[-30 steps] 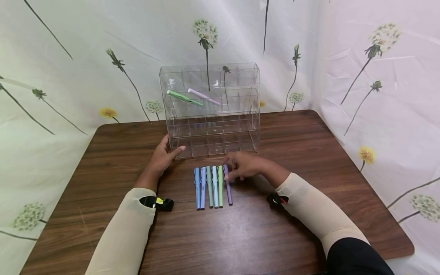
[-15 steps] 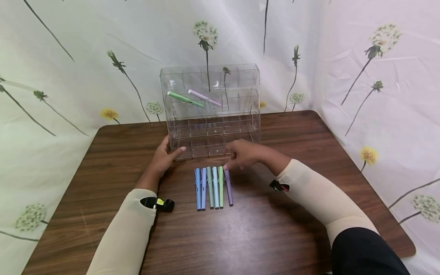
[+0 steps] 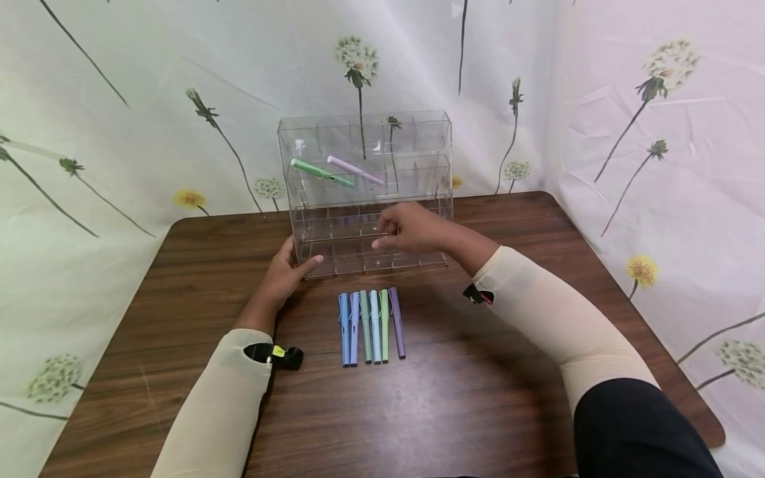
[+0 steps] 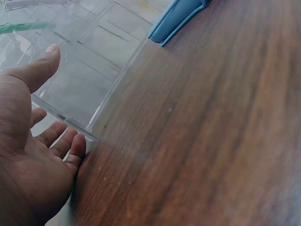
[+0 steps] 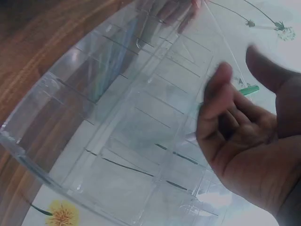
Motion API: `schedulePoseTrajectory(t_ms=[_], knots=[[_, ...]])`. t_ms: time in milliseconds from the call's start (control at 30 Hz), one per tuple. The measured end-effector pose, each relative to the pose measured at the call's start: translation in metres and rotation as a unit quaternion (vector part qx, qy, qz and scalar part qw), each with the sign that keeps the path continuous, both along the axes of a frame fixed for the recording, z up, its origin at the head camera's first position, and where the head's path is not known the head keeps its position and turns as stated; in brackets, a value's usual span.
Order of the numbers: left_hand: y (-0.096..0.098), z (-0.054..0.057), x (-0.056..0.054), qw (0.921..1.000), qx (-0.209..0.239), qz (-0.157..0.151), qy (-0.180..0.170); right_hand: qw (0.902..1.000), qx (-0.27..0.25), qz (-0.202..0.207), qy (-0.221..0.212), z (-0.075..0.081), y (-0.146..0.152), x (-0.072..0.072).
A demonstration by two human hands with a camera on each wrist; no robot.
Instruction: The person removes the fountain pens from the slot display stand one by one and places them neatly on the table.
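Observation:
A clear acrylic pen organizer (image 3: 431, 138) with stepped, divided tiers stands at the back of the table. My left hand (image 3: 279, 275) rests at its lower left side, fingers along the outer wall and thumb out in front. In front of the lower tiers, my right hand (image 3: 415, 229) hovers with loosely bent fingers and holds nothing. A green pen (image 3: 319, 172) and a lilac pen (image 3: 355, 170) lean slantwise in an upper tier. Nearer me lies a row of several capped pens, from a blue pen (image 3: 344, 332) to a purple pen (image 3: 398, 325).
The brown wooden table (image 3: 478, 411) has rounded corners at the right. Behind it and on the right hangs a white curtain (image 3: 239, 79) printed with dandelions. A small black wrist camera (image 3: 288, 357) sits at the left sleeve.
My right hand has risen from the purple pen, forward and slightly left, to the organizer's lower tiers. The pens, the organizer and my left hand stay nearly where they were.

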State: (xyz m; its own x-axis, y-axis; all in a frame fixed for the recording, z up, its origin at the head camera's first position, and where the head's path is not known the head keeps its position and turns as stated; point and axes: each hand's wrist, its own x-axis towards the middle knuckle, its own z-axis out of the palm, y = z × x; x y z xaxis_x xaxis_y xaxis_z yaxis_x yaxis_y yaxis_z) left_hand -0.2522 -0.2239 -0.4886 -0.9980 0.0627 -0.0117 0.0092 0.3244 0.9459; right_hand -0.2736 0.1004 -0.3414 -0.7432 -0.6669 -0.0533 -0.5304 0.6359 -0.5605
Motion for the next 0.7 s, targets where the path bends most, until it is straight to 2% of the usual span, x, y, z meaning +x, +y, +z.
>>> schedulePoseTrajectory(t_ms=[100,267,400,467,567,633,700], knots=[[0.001,0.001,0.001,1.0,0.005,-0.002,0.005,0.997,-0.062,-0.043,0.014,0.003,-0.006,-0.005],[0.002,0.001,0.002,0.9999,0.004,-0.004,0.013,0.9839,-0.151,-0.093,0.023,0.006,-0.016,-0.014],[0.002,0.001,0.003,0.9999,-0.004,-0.003,0.011,0.9735,-0.202,-0.101,0.038,0.009,-0.021,-0.023],[0.002,0.001,0.003,0.9999,-0.007,-0.002,0.011,0.9656,-0.239,-0.1,0.026,0.01,-0.023,-0.027],[0.002,0.002,0.002,0.9999,-0.004,0.0,0.013,0.9487,-0.3,-0.099,0.001,0.012,-0.027,-0.034],[0.002,0.002,0.002,0.9999,-0.003,0.0,0.015,0.9406,-0.323,-0.103,-0.003,0.013,-0.029,-0.037],[0.001,0.001,0.002,0.9999,0.001,-0.001,0.014,0.9374,-0.331,-0.108,0.008,0.013,-0.034,-0.04]])
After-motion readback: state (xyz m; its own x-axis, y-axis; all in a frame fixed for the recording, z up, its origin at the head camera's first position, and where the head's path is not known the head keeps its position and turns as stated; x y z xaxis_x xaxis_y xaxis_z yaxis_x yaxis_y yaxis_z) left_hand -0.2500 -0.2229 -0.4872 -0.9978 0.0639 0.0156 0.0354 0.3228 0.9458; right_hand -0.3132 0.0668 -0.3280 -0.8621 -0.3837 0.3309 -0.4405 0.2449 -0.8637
